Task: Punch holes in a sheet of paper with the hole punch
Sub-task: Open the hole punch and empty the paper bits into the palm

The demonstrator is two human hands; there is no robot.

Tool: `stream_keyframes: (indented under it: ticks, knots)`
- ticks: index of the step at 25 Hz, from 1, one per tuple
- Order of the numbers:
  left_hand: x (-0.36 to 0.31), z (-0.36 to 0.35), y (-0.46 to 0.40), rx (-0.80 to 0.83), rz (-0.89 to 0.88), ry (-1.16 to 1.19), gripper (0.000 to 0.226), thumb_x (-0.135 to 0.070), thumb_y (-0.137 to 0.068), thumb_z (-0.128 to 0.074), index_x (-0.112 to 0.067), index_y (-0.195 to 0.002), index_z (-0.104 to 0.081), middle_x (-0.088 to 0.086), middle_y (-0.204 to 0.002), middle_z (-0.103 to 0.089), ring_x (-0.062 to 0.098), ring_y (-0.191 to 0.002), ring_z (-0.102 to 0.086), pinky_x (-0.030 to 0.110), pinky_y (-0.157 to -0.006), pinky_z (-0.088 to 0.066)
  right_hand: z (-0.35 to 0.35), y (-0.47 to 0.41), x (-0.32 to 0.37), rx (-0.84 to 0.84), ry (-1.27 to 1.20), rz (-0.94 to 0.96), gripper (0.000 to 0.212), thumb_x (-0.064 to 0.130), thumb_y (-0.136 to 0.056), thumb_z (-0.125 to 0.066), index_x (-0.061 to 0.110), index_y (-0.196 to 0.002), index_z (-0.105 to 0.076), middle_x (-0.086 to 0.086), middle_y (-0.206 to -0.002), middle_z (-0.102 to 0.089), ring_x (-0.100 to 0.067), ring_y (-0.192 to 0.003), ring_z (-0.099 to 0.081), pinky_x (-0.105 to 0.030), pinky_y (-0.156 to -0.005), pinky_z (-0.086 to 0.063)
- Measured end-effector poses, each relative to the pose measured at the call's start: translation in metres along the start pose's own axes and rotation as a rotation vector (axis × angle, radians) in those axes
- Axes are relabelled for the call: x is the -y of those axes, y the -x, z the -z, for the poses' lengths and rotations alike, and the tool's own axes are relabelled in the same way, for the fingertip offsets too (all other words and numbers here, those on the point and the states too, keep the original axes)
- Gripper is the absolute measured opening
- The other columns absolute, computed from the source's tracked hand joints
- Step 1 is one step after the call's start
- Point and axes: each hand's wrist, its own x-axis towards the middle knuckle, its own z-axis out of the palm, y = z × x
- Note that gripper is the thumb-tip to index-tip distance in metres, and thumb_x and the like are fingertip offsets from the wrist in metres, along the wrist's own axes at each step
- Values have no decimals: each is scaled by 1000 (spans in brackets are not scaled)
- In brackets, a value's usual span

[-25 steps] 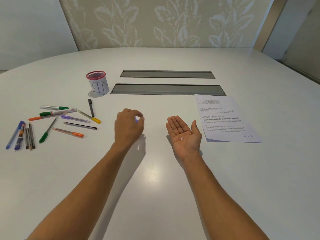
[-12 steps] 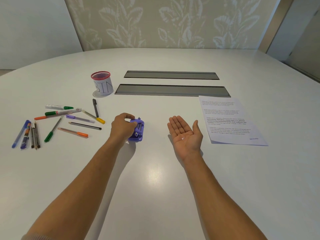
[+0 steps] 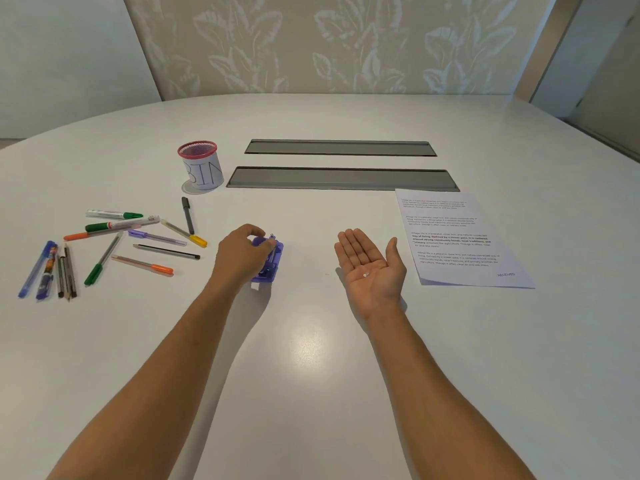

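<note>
Since half a second ago left hand (image 3: 242,252) barely shifted, fingers curled on purple hole punch (image 3: 268,263), which stands on white surface (image 3: 311,358) between both hands. Right hand (image 3: 372,266) same spot, palm up, flat open, two small white paper dots (image 3: 365,274) on it. Printed sheet of paper (image 3: 457,237) lies just right of that hand. Pens (image 3: 114,244) scattered far left, BIN cup (image 3: 202,166) behind them.

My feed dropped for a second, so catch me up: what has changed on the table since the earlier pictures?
The left hand has set the purple hole punch down on the table; a second ago it hid the punch, and its fingers still hold the top. The right hand stays palm up with two paper dots. Printed sheet, pens and bin cup are unmoved.
</note>
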Motion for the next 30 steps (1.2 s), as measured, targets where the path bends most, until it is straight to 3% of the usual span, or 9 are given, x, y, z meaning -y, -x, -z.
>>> stream_keyframes:
  ticks: [2,4,8,15,22,26,30]
  knots:
    - [-5,-6,8,-162,-187,-216,34,-39,-84,-68,-27,-115,-63,7,-120,-60,30,-112,-51,41,-84,-48,0,1,2,1,-10,13,66,50,-95,-50,-9,-124,-57,-26,-124,-64,-37,-114,-63,-47,-100,-49]
    - [-13,-18,17,-224,-454,-308,25,-35,-85,-69,-28,-109,-70,4,-116,-62,29,-108,-49,38,-87,-41,1,1,4,0,-9,21,66,50,-95,-50,-9,-124,-57,-25,-124,-64,-37,-114,-63,-47,-100,-49]
    - [-22,-48,30,-19,-701,-474,17,-32,-89,-66,-28,-104,-74,-5,-110,-66,19,-100,-52,32,-82,-42,0,3,4,-4,-3,23,65,50,-96,-49,-8,-125,-56,-25,-124,-64,-37,-115,-62,-47,-103,-46]
    - [-29,-63,33,102,-804,-686,21,-18,-95,-54,-20,-101,-74,-1,-98,-71,20,-90,-56,35,-79,-50,-1,5,4,-19,23,30,66,50,-97,-46,-9,-126,-55,-25,-123,-64,-36,-115,-63,-47,-105,-45]
    - [-33,-71,38,89,-815,-891,16,-15,-93,-52,-11,-96,-68,5,-90,-68,21,-83,-55,34,-78,-51,-1,8,4,-18,39,24,65,50,-97,-44,-7,-128,-55,-23,-125,-64,-36,-114,-64,-45,-100,-50]
    - [-34,-73,42,62,-806,-957,9,-16,-91,-53,-10,-92,-58,7,-87,-63,20,-74,-39,31,-67,-37,-1,9,3,-24,43,23,65,51,-97,-44,-6,-127,-55,-23,-125,-64,-35,-114,-63,-45,-101,-49]
    - [-31,-77,48,36,-789,-991,10,-17,-92,-47,-10,-93,-54,9,-89,-60,21,-74,-36,33,-67,-33,-1,12,2,-26,37,21,64,51,-97,-44,-5,-126,-57,-23,-124,-64,-36,-114,-63,-46,-102,-48]
